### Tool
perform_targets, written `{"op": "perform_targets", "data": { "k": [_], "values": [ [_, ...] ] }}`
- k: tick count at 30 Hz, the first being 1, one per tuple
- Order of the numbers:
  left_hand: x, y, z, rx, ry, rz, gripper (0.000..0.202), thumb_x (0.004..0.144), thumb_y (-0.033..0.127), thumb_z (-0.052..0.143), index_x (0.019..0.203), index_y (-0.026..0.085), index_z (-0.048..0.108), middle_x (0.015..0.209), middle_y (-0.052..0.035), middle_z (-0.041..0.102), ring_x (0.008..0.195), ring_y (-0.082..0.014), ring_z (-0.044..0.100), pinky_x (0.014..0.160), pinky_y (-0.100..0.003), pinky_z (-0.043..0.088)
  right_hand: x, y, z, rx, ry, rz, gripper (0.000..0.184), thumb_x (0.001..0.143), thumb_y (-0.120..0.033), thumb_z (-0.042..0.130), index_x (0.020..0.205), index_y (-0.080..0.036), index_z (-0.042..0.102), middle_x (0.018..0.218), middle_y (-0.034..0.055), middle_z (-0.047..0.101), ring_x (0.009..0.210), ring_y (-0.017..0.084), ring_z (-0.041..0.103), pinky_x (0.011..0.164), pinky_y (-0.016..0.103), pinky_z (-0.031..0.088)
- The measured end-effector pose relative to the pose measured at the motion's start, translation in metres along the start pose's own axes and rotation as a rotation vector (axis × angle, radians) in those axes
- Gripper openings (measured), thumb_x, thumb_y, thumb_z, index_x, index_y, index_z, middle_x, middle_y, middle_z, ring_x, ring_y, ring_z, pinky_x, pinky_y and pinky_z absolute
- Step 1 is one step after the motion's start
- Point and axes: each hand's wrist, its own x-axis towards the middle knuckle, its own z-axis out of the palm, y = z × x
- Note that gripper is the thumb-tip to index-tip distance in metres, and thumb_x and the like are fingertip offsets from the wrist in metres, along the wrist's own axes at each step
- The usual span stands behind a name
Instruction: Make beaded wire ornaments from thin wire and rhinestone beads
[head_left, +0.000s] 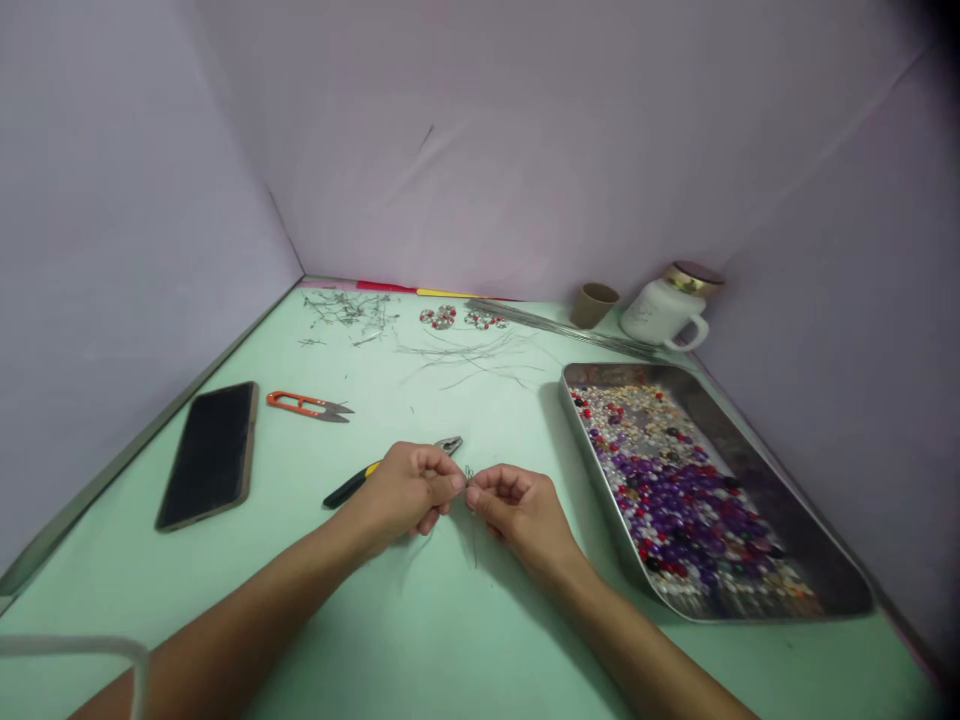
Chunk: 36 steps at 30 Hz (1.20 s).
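Note:
Between my two hands is a small piece of thin wire [469,472], bent into little loops at the top, with a loose end hanging below. My left hand [417,490] pinches it from the left between thumb and forefinger. From the right, my right hand [517,505] pinches it too, its fingertips almost touching the left ones. Partly hidden behind my left hand lie pliers [346,487] with black and yellow handles, their metal jaws showing past the knuckles.
A metal tray [615,520] of mixed beads stands right. Left lie a phone [208,455] and orange thread snips [304,405]. Behind are loose wires [469,352], twisted wire pieces [349,308], beaded pieces [439,318], a brown cup [592,306] and a lidded white mug [660,312].

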Motion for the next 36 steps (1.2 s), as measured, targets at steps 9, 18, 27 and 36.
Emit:
{"op": "perform_targets", "data": {
  "k": [9,18,27,36],
  "values": [
    [0.001,-0.008,0.005,-0.027,0.142,0.023,0.011,0.066,0.024,0.051,0.061,0.014,0.052,0.042,0.0061,0.043,0.034,-0.0036,0.031,0.033,-0.016,0.021,0.002,-0.002,-0.004,0.049,-0.148,-0.016,0.032,0.06,-0.029,0.069,0.084,-0.016,0.054,0.052,-0.0061,0.049,0.04,0.004,0.036,0.038,0.018,0.028],
    [-0.001,-0.006,0.01,-0.048,0.199,0.004,0.014,0.065,0.022,0.049,0.054,0.016,0.045,0.04,0.0063,0.042,0.032,-0.0033,0.03,0.031,-0.016,0.021,0.002,0.002,-0.004,0.039,-0.091,-0.148,0.027,0.067,-0.03,0.063,0.089,-0.017,0.053,0.058,-0.0045,0.049,0.045,0.007,0.04,0.042,0.019,0.033],
    [0.0,-0.006,0.013,-0.106,0.246,-0.03,0.013,0.064,0.022,0.049,0.054,0.017,0.045,0.038,0.0067,0.041,0.03,-0.0034,0.03,0.03,-0.016,0.021,0.0,0.002,0.001,0.019,-0.138,-0.16,0.029,0.066,-0.027,0.063,0.091,-0.019,0.05,0.062,-0.0038,0.049,0.049,0.009,0.043,0.043,0.02,0.038],
    [0.0,-0.006,0.012,-0.122,0.257,-0.016,0.014,0.064,0.021,0.048,0.052,0.016,0.043,0.04,0.0058,0.041,0.031,-0.0037,0.031,0.031,-0.017,0.022,0.002,0.003,-0.004,-0.112,-0.032,-0.232,0.012,0.071,-0.028,0.058,0.075,-0.016,0.057,0.064,-0.0003,0.053,0.054,0.01,0.046,0.052,0.023,0.039]
  ]
}}
